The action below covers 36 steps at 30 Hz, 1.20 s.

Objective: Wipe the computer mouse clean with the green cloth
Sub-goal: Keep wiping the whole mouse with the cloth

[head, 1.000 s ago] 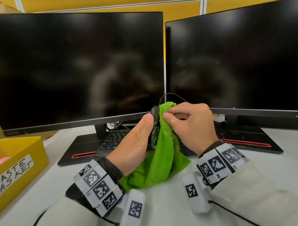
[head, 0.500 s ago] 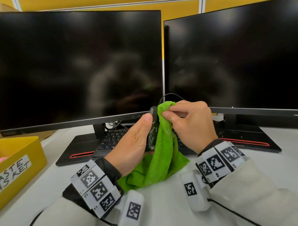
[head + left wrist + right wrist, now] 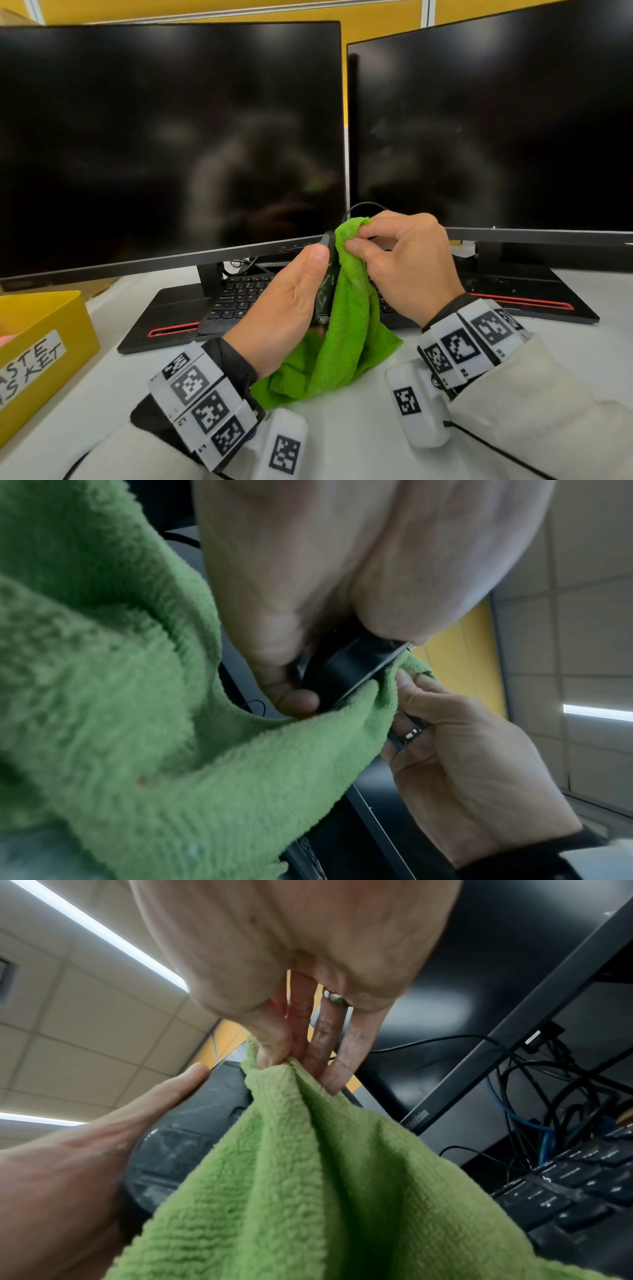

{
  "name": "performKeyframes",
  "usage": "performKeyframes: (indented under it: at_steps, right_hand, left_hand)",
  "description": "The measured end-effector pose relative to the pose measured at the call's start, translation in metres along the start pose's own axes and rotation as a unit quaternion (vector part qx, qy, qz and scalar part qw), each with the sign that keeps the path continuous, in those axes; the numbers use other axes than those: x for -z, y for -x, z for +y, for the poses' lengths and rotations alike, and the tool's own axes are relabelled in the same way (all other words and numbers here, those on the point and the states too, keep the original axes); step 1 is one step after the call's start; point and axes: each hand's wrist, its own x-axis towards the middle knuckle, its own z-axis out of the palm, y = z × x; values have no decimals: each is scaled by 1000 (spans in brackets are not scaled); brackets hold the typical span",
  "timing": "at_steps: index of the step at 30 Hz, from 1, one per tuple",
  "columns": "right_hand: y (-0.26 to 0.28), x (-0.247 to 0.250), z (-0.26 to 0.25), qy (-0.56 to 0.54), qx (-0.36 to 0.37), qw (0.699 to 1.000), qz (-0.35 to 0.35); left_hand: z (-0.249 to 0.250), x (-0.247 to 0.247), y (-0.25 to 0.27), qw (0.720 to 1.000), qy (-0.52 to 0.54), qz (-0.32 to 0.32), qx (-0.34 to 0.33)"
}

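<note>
A black wired computer mouse stands on edge above the desk, gripped by my left hand, thumb on its upper side. In the right wrist view the mouse shows dusty smears on its face. The green cloth hangs against the mouse's right side, its lower folds lying on the desk. My right hand pinches the cloth's top edge between thumb and fingers and holds it against the mouse. The left wrist view shows the mouse between my fingers and the cloth.
Two dark monitors stand close behind my hands, with a black keyboard between their bases. A yellow waste basket sits at the left. Cables hang behind the right monitor. The white desk lies below.
My right hand with the cloth's top edge has shifted slightly up along the mouse; my left hand keeps the same grip.
</note>
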Motion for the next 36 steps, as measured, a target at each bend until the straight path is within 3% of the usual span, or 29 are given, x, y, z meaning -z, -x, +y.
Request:
performKeyframes:
  at_steps: [8,15,23,27,31,36]
  right_hand:
    - [4,-9,-17,-19,53,998,-34]
    - [-5,4,10,-96,-106,990,8]
    - [-7,11,5,-167,-107,980,22]
    - [-5,12,0,-201,-120,972,-7]
    - [-4,11,-5,-254,-164,953,-20]
    - [0,3,-5,-195,-137,971,-7]
  left_hand:
    - [-2,-1,1,1000,-19,22,-10]
    - [5,-1,4,994,91,6,57]
    - [11,3,3,966,239,1,103]
    - [9,5,4,950,290,-7,111]
    - [4,8,4,944,312,-15,110]
    - [2,5,7,958,274,-21,86]
